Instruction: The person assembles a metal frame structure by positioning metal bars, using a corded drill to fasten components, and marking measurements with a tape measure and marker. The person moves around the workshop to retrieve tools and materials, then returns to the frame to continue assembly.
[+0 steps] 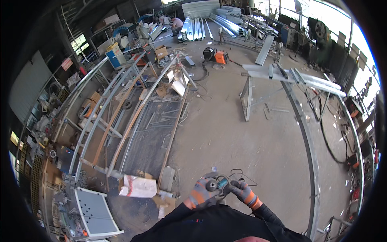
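Close in front of my body, both hands hold a teal corded power tool (222, 183) with a dark round end; its exact kind is too small to make out. My left hand (200, 193), in a grey and orange glove, closes round the tool beside that round end. On the other side, my right hand (243, 192), gloved alike, grips the teal body near its rear. A thin black cord (246, 180) loops on the floor just beyond the right hand. Parts of the tool and several fingertips are hidden by the gloves.
Long metal frames (139, 117) stand at the left, with a white bag (138, 186) nearby. At right, a long steel beam (308, 149) runs from a trestle table (294, 75). An orange machine (221, 57) stands ahead. A person (176, 25) crouches by stacked metal profiles (195, 29).
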`<state>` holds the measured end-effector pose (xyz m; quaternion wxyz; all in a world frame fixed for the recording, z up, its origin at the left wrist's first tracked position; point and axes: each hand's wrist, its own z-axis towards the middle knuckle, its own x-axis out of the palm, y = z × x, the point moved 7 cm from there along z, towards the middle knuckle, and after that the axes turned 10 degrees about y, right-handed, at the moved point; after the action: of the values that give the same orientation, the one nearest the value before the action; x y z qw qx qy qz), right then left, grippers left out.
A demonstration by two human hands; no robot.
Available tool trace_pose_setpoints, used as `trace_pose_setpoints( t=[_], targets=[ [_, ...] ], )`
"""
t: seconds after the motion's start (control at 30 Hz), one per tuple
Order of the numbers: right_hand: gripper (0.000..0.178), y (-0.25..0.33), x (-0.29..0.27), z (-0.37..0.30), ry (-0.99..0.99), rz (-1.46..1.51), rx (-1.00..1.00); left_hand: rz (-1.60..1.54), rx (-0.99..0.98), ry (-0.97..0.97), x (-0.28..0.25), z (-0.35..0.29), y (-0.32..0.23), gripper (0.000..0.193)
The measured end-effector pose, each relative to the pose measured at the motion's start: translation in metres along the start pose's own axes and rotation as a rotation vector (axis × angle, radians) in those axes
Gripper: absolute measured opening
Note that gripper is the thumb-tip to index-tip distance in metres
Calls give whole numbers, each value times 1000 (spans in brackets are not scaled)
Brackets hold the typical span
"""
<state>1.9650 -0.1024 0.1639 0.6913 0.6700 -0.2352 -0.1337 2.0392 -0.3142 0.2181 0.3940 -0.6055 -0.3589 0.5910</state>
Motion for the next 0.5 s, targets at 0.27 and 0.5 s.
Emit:
trace_pose_setpoints(
  t=[0.27,0.5],
  targets=[
    [34,50,-347,396,-389,336,-227,-515,-335,-68,-239,354,237,31],
    [31,156,-588,671,-420,386,-403,-248,130,-124,-439,775,218,30]
  ],
)
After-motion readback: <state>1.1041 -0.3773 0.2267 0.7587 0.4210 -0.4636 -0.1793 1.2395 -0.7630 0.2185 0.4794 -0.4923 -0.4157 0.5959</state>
